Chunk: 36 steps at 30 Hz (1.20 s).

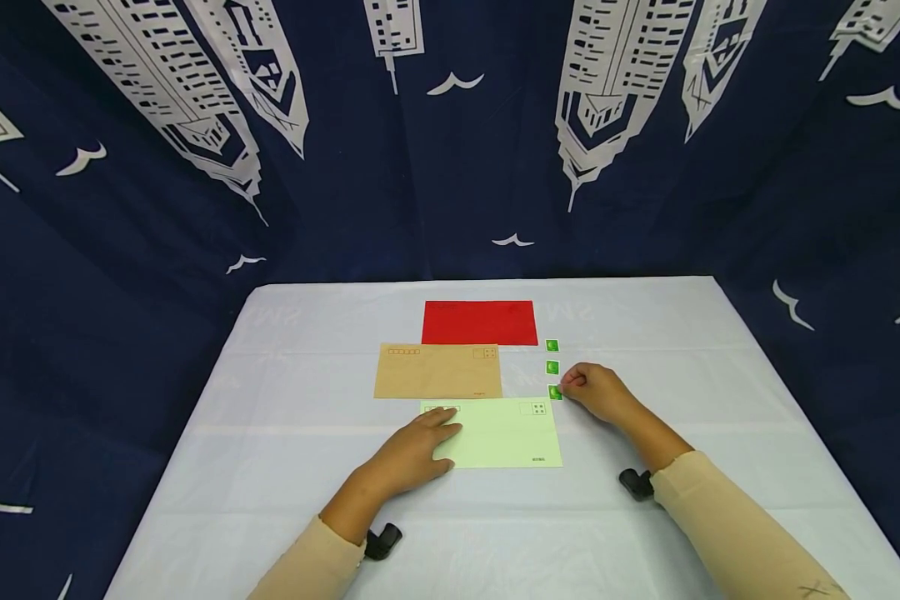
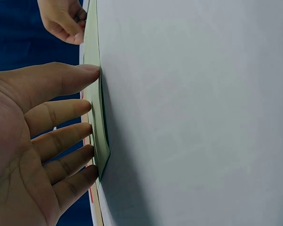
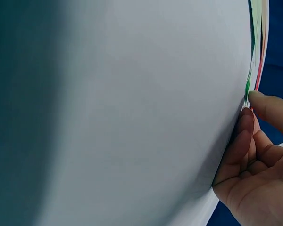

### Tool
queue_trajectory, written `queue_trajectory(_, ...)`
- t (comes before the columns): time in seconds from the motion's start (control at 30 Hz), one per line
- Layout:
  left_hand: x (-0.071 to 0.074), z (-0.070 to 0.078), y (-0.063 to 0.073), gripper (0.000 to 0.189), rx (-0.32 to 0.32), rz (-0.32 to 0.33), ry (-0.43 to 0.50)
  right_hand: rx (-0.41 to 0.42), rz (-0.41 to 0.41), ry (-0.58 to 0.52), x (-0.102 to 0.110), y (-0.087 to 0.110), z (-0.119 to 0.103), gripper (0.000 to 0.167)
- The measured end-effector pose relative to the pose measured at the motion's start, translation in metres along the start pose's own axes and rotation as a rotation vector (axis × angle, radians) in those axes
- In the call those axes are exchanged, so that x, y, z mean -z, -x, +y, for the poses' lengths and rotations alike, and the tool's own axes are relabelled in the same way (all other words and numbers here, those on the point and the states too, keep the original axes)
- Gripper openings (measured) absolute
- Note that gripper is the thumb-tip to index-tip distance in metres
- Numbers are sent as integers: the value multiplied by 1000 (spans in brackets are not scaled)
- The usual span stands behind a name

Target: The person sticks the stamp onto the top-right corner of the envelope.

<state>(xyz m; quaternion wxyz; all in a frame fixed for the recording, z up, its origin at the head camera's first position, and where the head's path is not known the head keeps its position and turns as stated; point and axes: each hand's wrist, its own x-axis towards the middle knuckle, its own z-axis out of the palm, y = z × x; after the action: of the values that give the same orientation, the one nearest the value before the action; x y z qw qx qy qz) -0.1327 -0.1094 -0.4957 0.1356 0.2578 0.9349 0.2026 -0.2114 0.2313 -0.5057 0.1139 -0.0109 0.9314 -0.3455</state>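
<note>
A pale green envelope (image 1: 506, 437) lies nearest on the white table, its left part beneath my left hand (image 1: 418, 450). The left fingers are spread and fairly straight on the paper; in the left wrist view the thumb (image 2: 78, 77) rests at its near edge. Just beyond the envelope's right corner, my right hand (image 1: 600, 393) pinches the edge of a small green stamp (image 1: 554, 392) between thumb and fingertips. From the right wrist view, that stamp (image 3: 247, 87) shows as a thin green sliver by the thumb tip. Two similar stamps (image 1: 552, 367) lie in a column behind it.
A brown envelope (image 1: 438, 372) lies behind the green one, and a red envelope (image 1: 480, 322) lies farther back. The white cloth-covered table (image 1: 270, 467) ends at a dark blue curtain (image 1: 420, 183) with white building prints.
</note>
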Motion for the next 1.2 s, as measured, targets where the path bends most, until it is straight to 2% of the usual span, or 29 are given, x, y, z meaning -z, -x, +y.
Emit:
queue_trajectory(0.6, 3, 2, -1, 55, 1, -5, 9, 0, 1, 27, 0, 0, -3, 10)
queue_trajectory(1.0, 0, 2, 0, 56, 9, -4, 4, -11, -6, -3, 1, 2, -1, 13)
queue_trajectory(1.2, 1, 3, 2, 54, 8, -8, 2, -2, 19, 8, -1, 6, -2, 13)
